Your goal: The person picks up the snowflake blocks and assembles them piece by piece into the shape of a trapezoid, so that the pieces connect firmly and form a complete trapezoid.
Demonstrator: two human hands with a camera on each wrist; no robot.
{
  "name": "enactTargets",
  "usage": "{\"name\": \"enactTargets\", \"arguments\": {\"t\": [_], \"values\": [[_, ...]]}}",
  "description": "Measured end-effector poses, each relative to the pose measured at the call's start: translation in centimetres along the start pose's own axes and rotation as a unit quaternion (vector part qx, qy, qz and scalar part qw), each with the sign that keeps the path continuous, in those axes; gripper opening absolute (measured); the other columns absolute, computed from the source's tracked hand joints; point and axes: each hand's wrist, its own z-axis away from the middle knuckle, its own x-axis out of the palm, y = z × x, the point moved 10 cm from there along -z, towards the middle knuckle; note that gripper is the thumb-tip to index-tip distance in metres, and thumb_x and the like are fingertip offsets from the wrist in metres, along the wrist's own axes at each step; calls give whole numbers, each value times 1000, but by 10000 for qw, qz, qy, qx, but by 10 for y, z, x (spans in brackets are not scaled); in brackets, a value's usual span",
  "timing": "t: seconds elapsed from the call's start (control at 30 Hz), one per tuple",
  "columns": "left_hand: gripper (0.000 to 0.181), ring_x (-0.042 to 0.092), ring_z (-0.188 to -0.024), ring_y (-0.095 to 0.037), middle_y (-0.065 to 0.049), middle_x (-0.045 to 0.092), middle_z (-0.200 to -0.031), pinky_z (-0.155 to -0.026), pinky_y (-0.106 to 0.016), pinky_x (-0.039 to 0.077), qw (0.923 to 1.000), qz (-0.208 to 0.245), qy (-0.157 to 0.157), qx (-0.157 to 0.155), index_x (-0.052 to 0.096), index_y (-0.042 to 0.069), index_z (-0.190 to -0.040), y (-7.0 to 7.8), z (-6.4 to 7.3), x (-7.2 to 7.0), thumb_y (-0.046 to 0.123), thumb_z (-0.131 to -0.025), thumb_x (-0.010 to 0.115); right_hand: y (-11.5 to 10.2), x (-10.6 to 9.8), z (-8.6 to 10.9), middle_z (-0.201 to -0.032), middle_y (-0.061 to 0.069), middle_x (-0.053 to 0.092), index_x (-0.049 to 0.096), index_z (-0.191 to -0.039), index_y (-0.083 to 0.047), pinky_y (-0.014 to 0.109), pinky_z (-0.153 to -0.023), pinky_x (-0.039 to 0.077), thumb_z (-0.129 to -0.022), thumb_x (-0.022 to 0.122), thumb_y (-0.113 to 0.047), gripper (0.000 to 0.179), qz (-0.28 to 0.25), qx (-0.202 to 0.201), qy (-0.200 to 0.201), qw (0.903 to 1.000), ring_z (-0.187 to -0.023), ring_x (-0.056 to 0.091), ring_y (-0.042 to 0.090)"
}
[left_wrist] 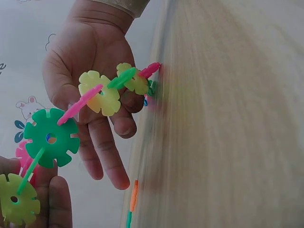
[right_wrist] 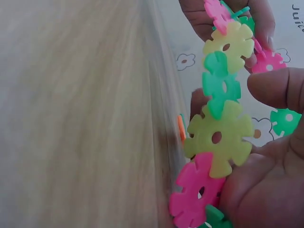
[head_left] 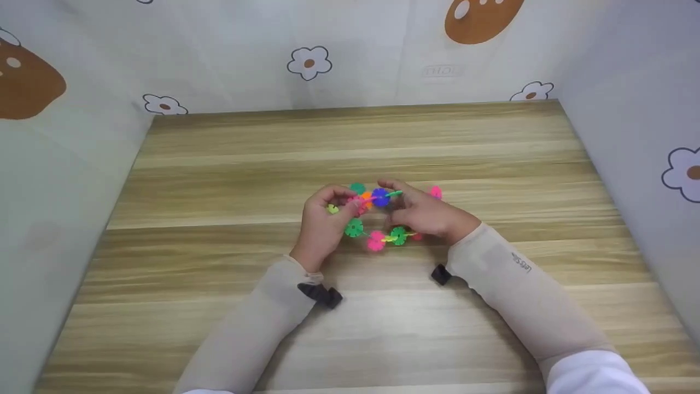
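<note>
A chain of slotted plastic discs in pink, green, yellow and blue is held up in a loop between the hands. In the head view my left hand pinches a pink disc of it between thumb and fingers. My right hand is at the loop's right side, its index finger stretched out and its thumb apart. Yellow discs pass in front of its fingers in the right wrist view. A blue disc sits along the far side, and a green disc along the near side.
An orange disc joined to a green one lies on the wooden table behind the loop. A pink disc shows beyond the right wrist. Pale patterned panels border the table at the back and sides.
</note>
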Motion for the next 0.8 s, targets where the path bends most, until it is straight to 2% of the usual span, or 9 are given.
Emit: {"name": "enactTargets", "arguments": {"t": [0.17,0.4,0.5,0.6,0.67,0.73,0.8], "values": [[10,69,-90,-23,-8,68,-93,-74,-27,55,9998,-60,-52,-197,74,6,-104,-6,-1,1,10,-95,77,-1,-4,1,-138,16,62,26,-165,-19,31,-77,56,-93,63,-8,82,323,59,160,9993,-85,65,22],[12,64,-94,-24,-7,69,-96,-82,-33,53,9996,-167,78,-226,74,6,-105,-8,-2,-1,13,-95,77,-17,-16,7,-151,14,52,18,-166,-16,34,-75,55,-93,61,-3,86,171,-402,783,9960,-106,67,31],[12,65,-94,-25,-8,69,-97,-81,-33,55,9995,-113,111,-287,73,7,-107,-8,-1,-1,13,-96,77,-25,-24,14,-144,16,52,21,-165,-15,34,-73,56,-93,61,-4,83,491,-493,1298,9891,-100,66,28],[15,63,-96,-25,-7,68,-101,-82,-32,55,9993,-109,184,-302,72,8,-109,-7,-1,-2,13,-96,77,-34,-31,22,-123,14,55,32,-160,-12,32,-72,52,-94,64,-8,73,898,-632,1891,9758,-86,58,22],[18,61,-99,-25,-7,69,-104,-86,-33,53,9995,-115,184,-235,71,7,-112,-5,0,-1,13,-96,77,-40,-32,29,-106,12,56,42,-153,-11,32,-69,49,-96,67,-10,63,1057,-760,2136,9682,-76,53,21],[22,60,-103,-25,-8,69,-109,-92,-35,51,9999,-129,46,-104,69,5,-116,-1,1,2,15,-98,76,-47,-27,33,-92,8,58,49,-148,-12,32,-65,47,-97,69,-13,55,1234,-908,2085,9659,-70,51,21],[25,60,-109,-26,-9,68,-116,-98,-38,49,9996,-130,-247,43,66,3,-121,4,2,9,17,-101,71,-50,-15,35,-92,7,64,52,-149,-13,32,-65,51,-97,73,-17,56,1276,-982,1733,9716,-70,58,20]]}}
